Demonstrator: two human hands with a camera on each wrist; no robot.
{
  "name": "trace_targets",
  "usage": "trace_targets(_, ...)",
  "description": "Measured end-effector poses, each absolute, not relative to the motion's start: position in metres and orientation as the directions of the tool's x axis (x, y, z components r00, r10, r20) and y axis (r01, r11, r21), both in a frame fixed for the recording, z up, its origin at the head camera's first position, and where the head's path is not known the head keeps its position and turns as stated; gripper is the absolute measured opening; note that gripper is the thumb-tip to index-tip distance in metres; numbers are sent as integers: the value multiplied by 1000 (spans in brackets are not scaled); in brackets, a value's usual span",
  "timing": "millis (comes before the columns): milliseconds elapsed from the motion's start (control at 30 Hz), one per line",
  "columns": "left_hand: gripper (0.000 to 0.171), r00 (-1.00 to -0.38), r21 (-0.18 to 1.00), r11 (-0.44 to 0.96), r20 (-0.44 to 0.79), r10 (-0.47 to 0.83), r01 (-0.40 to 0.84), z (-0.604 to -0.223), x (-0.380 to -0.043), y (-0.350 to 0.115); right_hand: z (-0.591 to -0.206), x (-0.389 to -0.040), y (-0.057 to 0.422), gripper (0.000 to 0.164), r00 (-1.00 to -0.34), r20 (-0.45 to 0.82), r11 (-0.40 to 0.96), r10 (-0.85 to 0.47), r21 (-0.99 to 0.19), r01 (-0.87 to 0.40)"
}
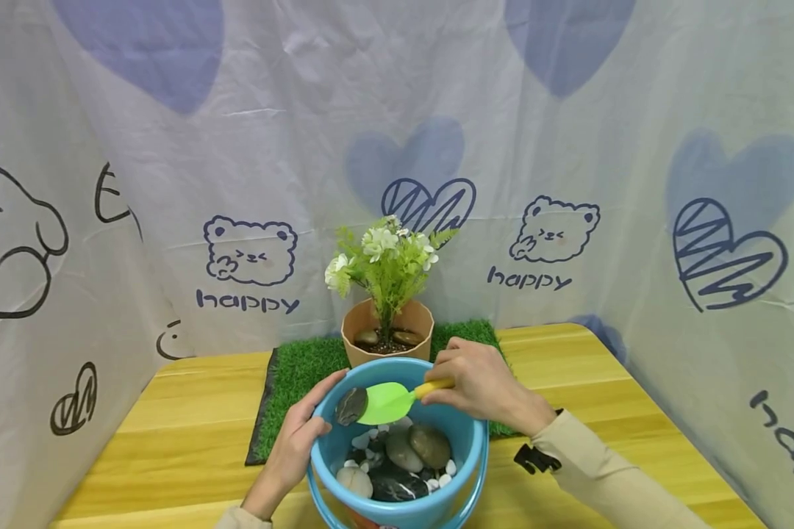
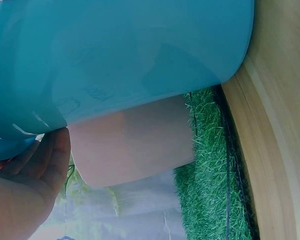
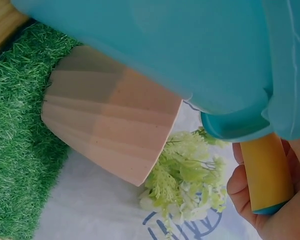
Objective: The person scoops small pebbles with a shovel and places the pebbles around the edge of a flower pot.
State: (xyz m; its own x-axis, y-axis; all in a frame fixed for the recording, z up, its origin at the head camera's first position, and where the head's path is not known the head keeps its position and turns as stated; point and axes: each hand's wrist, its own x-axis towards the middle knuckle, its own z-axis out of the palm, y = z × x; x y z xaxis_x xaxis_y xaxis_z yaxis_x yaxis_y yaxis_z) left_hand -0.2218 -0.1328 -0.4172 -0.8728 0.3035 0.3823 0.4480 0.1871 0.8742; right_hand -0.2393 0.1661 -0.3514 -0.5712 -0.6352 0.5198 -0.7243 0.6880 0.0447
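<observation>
A light blue bucket (image 1: pixel 465 426) stands at the front of the table, with stones inside. My left hand (image 1: pixel 295 441) grips its left rim, the thumb over the edge and the fingers along the outer wall. In my right hand (image 1: pixel 473 380) is the yellow handle (image 3: pixel 267 175) of a small shovel. Its lime-green blade (image 1: pixel 387 404) points left across the bucket's opening, above the pile. A dark grey stone (image 1: pixel 351 406) sits at the blade's tip, near the left inner wall. Below lie a black veined stone (image 1: pixel 397 483), a brownish stone (image 1: pixel 430 445) and several small white pebbles.
Right behind the bucket, a peach flowerpot (image 1: pixel 387 355) holds a white-flowered plant (image 1: pixel 387 257), soil and brown stones. Pot and bucket overlap a green turf mat (image 1: pixel 284 389) on the wooden table (image 1: pixel 172 433). Printed cloth (image 1: pixel 304 132) hangs around the back and sides.
</observation>
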Motion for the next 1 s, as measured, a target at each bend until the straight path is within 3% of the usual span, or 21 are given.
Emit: trace_targets(1000,73,-869,868,189,394,299,459,-419,-223,-133,-357,-231,182,24,-515,610,665,-603,27,-746)
